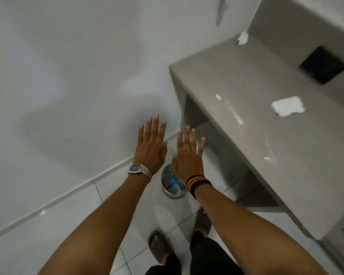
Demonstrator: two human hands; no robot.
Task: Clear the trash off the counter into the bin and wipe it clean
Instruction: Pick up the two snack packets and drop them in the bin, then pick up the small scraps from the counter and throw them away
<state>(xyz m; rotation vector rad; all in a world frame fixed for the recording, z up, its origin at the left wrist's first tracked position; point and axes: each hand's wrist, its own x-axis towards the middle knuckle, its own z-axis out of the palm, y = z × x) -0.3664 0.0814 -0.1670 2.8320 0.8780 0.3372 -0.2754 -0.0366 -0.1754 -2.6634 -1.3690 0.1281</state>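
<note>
Both hands — left hand (150,144), right hand (188,153) — stretch forward flat, fingers spread, holding nothing, above the bin (172,184); tabletop (246,92) at two o'clock.

The right hand (188,155) is covering part of the small round metal bin (172,185); its contents are reading as blur. The grey stone counter (246,80) is running off the right edge.

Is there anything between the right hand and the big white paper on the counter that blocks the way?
Nothing visible does. The right hand is open and empty, held out over the floor to the left of the counter. The big white paper lies flat on the open counter top, with only small white scraps nearer the front edge.
</note>
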